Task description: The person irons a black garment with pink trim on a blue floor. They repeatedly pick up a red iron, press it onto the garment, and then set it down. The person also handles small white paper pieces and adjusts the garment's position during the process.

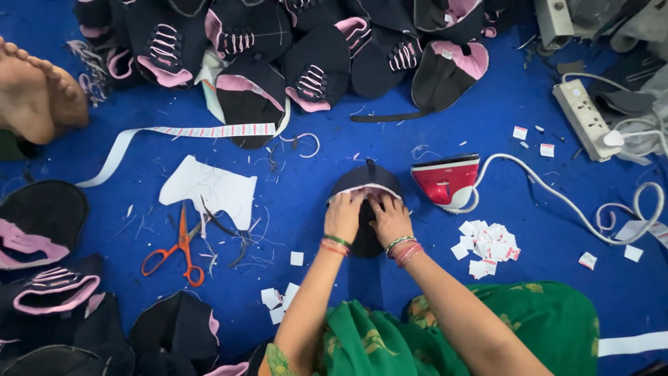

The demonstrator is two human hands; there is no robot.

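Note:
A dark fabric shoe-upper piece (pixel 367 179) with a pale pink edge lies flat on the blue floor mat (pixel 306 202) in front of me. My left hand (pixel 344 216) presses down on its left half, fingers bent over the pink edge. My right hand (pixel 390 218) presses on its right half, close beside the left. Both wrists wear coloured bangles. A red and white electric iron (pixel 447 181) stands just right of the piece, apart from my hands.
A heap of black and pink shoe uppers (pixel 278 49) fills the top. Orange scissors (pixel 176 251) and a white paper pattern (pixel 209 188) lie left, small white labels (pixel 489 245) right. A power strip (pixel 586 118) and cord sit at the far right. Another person's bare feet (pixel 38 94) rest at the left edge.

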